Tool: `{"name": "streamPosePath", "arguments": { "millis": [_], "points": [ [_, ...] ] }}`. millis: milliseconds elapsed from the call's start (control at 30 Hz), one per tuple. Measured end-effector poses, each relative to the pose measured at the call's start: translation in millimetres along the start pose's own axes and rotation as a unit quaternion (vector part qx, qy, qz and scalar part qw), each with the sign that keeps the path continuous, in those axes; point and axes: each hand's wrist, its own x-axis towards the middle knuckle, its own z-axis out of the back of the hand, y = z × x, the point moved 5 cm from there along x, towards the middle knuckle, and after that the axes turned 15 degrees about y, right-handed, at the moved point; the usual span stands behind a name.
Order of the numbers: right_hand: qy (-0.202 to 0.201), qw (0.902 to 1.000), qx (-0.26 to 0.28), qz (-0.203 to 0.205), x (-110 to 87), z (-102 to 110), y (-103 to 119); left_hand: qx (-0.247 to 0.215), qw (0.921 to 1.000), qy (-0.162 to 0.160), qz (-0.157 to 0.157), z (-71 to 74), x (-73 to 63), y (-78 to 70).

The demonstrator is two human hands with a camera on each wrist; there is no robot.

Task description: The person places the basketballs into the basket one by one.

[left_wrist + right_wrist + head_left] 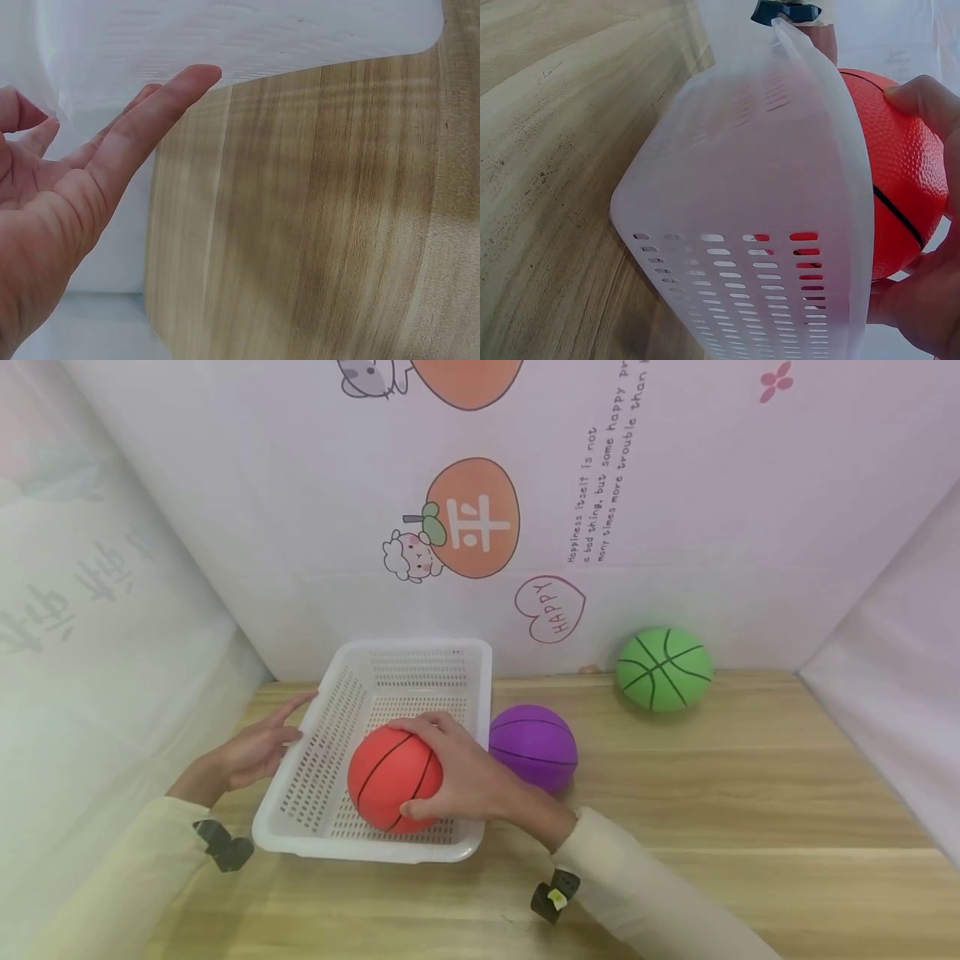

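Note:
A red ball (390, 777) with black lines is in the white plastic basket (300, 841), partly above the rim in the right wrist view. My right hand (468, 772) grips it from the right, thumb at the near side and fingers over the top. Whether the ball touches the basket floor I cannot tell. On the basket's left side, my left hand (258, 750) touches the outer wall with its fingers extended. The left wrist view shows that hand (97, 165) with straight fingers against the basket's side (300, 45).
A purple ball (534, 747) sits just right of the basket, partly behind my right forearm. Farther right, a green ball (664, 668) lies by the back wall. White printed cloth (675, 510) surrounds the wooden table (750, 793) at the back and sides.

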Motion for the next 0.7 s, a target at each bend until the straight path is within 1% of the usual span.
{"name": "streamPosePath", "arguments": {
  "millis": [167, 467, 700],
  "points": [
    [0.004, 0.9997, -0.022, -0.004, 3.2, -1.1, -1.0, 0.002, 1.0, -0.002, 0.0, 0.4, 0.2, -1.4],
    [0.019, 0.9991, -0.035, -0.016, 8.8, -4.9, -4.1, 0.002, 1.0, -0.007, 0.003, -0.1, 0.8, -2.0],
    [0.035, 0.9974, -0.052, -0.034, 10.5, -7.3, -4.8, -0.001, 0.9999, -0.011, 0.007, 0.3, 0.9, -1.4]
  ]
}}
